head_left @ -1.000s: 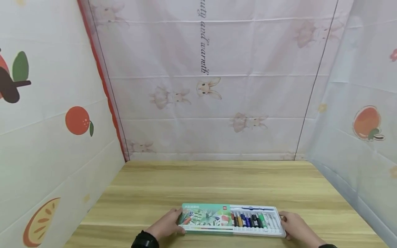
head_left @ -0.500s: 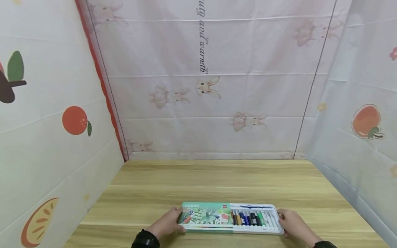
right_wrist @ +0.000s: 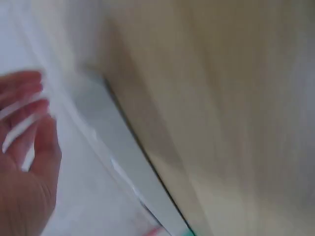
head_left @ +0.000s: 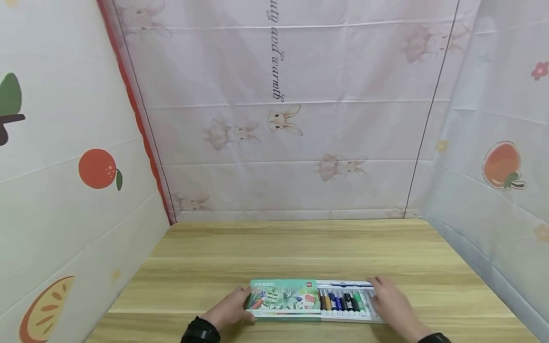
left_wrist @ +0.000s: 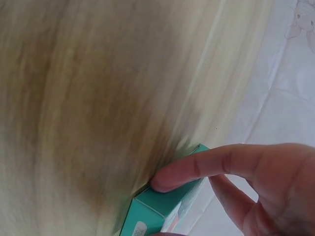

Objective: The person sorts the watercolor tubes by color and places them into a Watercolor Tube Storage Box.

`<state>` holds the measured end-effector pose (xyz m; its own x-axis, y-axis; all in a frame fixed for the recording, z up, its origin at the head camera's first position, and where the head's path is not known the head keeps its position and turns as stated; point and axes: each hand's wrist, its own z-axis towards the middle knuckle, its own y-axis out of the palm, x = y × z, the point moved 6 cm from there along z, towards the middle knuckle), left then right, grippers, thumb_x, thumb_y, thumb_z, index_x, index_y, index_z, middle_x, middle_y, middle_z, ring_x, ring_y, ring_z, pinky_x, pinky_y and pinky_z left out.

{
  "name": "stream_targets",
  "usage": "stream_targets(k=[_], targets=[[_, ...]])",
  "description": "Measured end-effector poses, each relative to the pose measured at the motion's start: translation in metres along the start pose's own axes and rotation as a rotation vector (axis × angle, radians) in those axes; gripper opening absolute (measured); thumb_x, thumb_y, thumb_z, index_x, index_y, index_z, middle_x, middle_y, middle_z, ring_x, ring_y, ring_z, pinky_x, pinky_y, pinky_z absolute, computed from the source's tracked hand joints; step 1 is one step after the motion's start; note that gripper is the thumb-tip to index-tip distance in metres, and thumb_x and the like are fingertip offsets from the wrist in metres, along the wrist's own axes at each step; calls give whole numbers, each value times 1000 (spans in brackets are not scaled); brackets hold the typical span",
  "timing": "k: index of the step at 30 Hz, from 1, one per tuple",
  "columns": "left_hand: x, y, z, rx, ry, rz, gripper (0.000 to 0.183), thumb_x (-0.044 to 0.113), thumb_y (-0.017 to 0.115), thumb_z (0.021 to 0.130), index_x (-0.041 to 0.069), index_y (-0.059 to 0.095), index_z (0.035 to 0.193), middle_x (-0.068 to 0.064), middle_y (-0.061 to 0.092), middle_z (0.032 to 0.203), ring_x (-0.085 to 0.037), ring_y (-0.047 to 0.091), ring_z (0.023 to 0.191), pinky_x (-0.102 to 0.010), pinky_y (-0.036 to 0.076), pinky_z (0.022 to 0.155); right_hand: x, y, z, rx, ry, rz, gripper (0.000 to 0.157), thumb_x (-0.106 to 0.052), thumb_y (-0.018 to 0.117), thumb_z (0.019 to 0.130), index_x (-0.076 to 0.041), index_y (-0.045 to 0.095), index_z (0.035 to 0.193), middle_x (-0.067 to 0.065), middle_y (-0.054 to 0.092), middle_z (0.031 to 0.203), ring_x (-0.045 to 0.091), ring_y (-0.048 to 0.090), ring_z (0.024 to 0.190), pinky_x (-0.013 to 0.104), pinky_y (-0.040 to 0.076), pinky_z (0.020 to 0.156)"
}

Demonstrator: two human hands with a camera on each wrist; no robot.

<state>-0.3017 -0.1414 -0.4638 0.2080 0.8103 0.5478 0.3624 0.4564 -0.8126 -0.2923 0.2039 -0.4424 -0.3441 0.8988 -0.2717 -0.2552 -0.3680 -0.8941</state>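
A flat green cardboard sleeve [head_left: 285,296] printed with plants lies on the wooden table, and a white plastic tray [head_left: 347,318] sticks out of its right end. Several paint tubes [head_left: 338,303] with dark, blue, ochre and green caps sit in the tray, behind them a thin blue paintbrush [head_left: 349,285]. My left hand [head_left: 227,306] grips the sleeve's left end; its green edge [left_wrist: 165,200] shows between finger and thumb in the left wrist view. Over the tray's right end hovers my right hand [head_left: 395,307], fingers loosely extended and apart from the tray wall [right_wrist: 133,157], covering that corner from the head camera.
The wooden table [head_left: 296,247] runs back to a pale cloth backdrop [head_left: 296,190] with rabbit prints. Cloth walls with fruit prints stand at the left [head_left: 51,209] and right [head_left: 493,224].
My right hand has let go of the tray's right end and moved left and up over it. My left hand keeps its grip, and the tray still sticks out about as far.
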Motion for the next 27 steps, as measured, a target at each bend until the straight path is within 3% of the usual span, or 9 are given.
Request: stream_targets(k=[2, 5, 7, 10, 14, 21, 25, 27], targets=[[0, -1, 0, 2, 0, 12, 78, 23, 70, 61, -10, 32, 121, -20, 40, 103, -22, 41, 85, -40, 36, 77, -29, 3, 5, 53, -172, -25, 37, -1, 61, 59, -3, 58, 96, 8, 53, 90, 21, 50, 81, 33, 45, 66], [1, -2, 0, 4, 4, 35, 78, 25, 69, 61, -10, 32, 120, -19, 41, 103, -22, 42, 87, -40, 35, 79, -64, 19, 11, -64, -342, 51, 33, -4, 57, 67, -7, 58, 100, 3, 53, 97, 16, 49, 87, 31, 44, 70], [2, -3, 0, 4, 11, 45, 78, 26, 69, 61, -11, 32, 120, -18, 42, 102, -22, 43, 87, -40, 35, 79, -78, 30, 13, -146, -401, 75, 31, -5, 54, 72, -7, 57, 103, 3, 51, 102, 17, 47, 92, 31, 43, 72], [4, -2, -1, -8, 5, 39, 79, 26, 69, 61, -11, 32, 120, -19, 41, 103, -22, 42, 88, -40, 35, 79, -86, 42, 15, -216, -381, 51, 31, -8, 51, 77, -4, 54, 107, 6, 49, 109, 20, 44, 98, 34, 41, 77], [5, -1, 0, -5, -4, 25, 79, 26, 69, 61, -10, 32, 121, -21, 40, 105, -24, 42, 90, -41, 35, 79, -82, 47, 14, -248, -320, 40, 34, -11, 50, 79, -2, 50, 112, 10, 44, 115, 23, 41, 103, 37, 38, 80], [3, -6, -1, 2, -7, 43, 79, 26, 69, 61, -9, 32, 121, -22, 39, 107, -25, 41, 93, -42, 34, 80, -85, 46, 17, -259, -402, 19, 33, -14, 48, 81, -6, 51, 113, 11, 42, 116, 23, 42, 102, 36, 39, 78], [4, -3, 0, -5, 11, 37, 79, 25, 69, 62, -10, 31, 121, -22, 39, 106, -25, 41, 91, -41, 35, 80, -78, 46, 21, -315, -353, 141, 30, -13, 48, 82, -6, 53, 110, 9, 45, 112, 22, 44, 99, 36, 41, 76], [5, -1, -2, -2, 28, 35, 79, 24, 70, 61, -11, 31, 120, -21, 40, 103, -24, 42, 89, -41, 35, 79, -69, 41, 21, -332, -273, 236, 26, -12, 49, 81, -7, 55, 106, 7, 48, 108, 22, 46, 96, 36, 41, 75]])
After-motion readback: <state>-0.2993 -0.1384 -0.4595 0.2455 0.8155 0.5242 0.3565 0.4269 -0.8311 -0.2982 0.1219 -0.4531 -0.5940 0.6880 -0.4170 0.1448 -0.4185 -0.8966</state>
